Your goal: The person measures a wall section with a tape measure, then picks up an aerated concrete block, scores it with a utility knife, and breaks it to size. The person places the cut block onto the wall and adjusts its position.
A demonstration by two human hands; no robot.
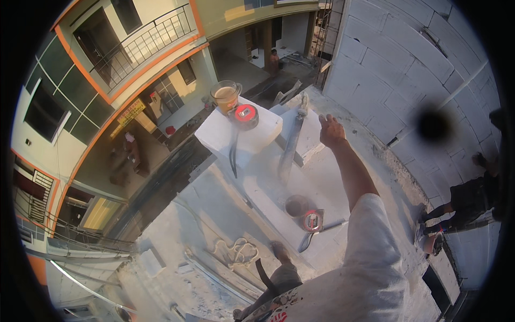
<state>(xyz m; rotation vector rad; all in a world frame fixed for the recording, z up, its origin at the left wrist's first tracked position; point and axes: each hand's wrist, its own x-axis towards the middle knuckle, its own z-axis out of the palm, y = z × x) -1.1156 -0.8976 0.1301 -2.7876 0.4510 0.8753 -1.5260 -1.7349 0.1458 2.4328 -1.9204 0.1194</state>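
My right hand (332, 132) reaches out over the white blocks, fingers apart and slightly bent, with nothing seen in them. Nearest to it, just left, a long grey bar-like tool (291, 142) leans along the blocks. On a raised white block (238, 134) stand a glass mug (225, 95) of light brown drink and a red and black tape measure (246, 116). Lower down, a dark cup (296, 205) stands beside a second red tape measure (313, 220) on the white surface. My left hand is out of view.
A pale rope (236, 252) lies coiled on the dusty floor, near long metal profiles (222, 276). A white block wall (397, 70) rises on the right, where another person (466, 198) stands. Beyond the ledge on the left is a drop to a street and houses.
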